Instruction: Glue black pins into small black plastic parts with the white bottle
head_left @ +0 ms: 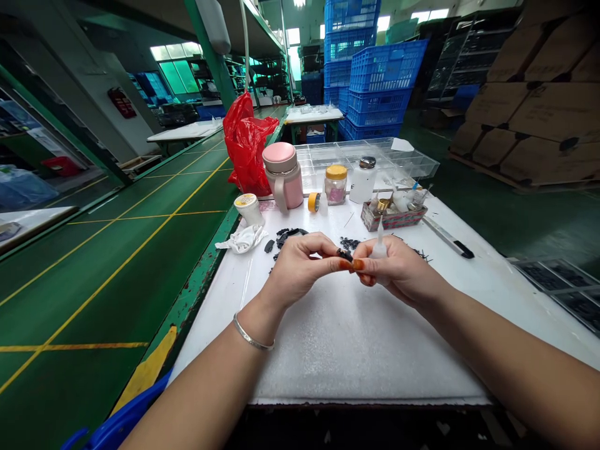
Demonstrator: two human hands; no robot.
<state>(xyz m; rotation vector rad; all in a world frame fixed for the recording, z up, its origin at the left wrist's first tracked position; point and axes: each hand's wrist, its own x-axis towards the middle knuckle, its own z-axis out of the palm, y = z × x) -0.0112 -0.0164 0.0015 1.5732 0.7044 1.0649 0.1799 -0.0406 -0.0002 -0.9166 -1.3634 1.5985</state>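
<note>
My left hand (307,262) pinches a small black part (345,254) between thumb and fingers, above the white work table. My right hand (391,265) meets it fingertip to fingertip, its thumb and forefinger closed at the right end of the part. A small translucent squeeze bottle (379,249) with a thin pointed nozzle is tucked in the right hand, nozzle up. Just beyond the hands lie a pile of small black pieces (349,243) and a round holder with more black parts (291,235), partly hidden by my left hand.
On the white table (365,362) stand a pink mug (293,184), a yellow-lidded jar (335,185), a white bottle (362,182), a box of small bottles (394,215) and a utility knife (449,236). A green conveyor belt (117,250) runs along the left.
</note>
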